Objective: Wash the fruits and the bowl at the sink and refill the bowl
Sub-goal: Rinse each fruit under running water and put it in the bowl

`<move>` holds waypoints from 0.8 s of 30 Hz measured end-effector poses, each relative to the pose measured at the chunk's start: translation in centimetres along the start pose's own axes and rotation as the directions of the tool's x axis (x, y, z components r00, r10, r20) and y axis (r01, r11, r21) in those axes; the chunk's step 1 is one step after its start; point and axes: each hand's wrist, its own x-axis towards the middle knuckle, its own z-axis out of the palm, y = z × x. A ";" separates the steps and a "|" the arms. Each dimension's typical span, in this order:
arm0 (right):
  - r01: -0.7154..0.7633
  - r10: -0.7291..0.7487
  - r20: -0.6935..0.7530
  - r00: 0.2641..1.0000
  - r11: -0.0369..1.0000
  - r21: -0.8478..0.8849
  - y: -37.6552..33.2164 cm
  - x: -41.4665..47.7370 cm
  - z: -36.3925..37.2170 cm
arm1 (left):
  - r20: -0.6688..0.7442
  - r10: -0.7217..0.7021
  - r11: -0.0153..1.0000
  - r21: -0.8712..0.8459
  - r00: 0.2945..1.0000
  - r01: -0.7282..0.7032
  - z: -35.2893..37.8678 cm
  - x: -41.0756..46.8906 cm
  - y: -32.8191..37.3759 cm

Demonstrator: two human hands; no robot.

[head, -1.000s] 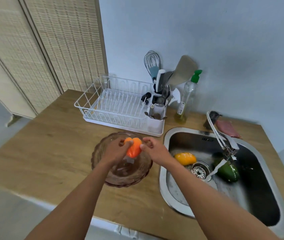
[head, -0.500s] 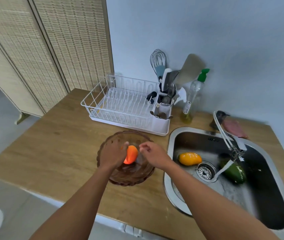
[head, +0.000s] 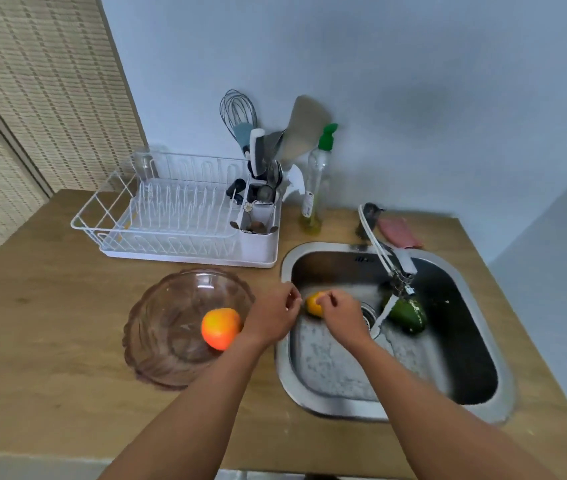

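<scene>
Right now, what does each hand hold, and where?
Left hand: nothing. Right hand covers the right side of the yellow fruit; grip cannot be told.

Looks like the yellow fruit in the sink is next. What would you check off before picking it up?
1. Bowl upright on the counter: ok.
2. Orange fruit lying inside the bowl: ok.
3. Yellow fruit in the sink, right at the right hand: ok.
4. Right hand gripping the yellow fruit firmly: cannot tell.
5. Left hand free, holding nothing: ok.
6. Tap shut off: not ok, water runs onto the green fruit.
</scene>
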 end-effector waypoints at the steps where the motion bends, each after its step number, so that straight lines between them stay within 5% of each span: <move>1: -0.031 0.031 -0.016 0.999 0.999 -0.012 1.2 -0.1 -0.6 | 0.056 0.015 1.000 0.009 0.998 -0.016 1.1 0.1 0.6; 12: -0.249 0.249 0.021 0.968 0.968 -0.001 11.1 -1.2 -4.3 | 0.378 -0.257 0.960 -0.006 0.889 0.280 10.7 2.5 0.9; 24: -0.315 0.317 0.172 0.933 0.948 -0.043 16.3 0.8 -7.4 | 0.207 -0.577 0.809 0.011 0.790 0.588 15.9 7.5 -1.0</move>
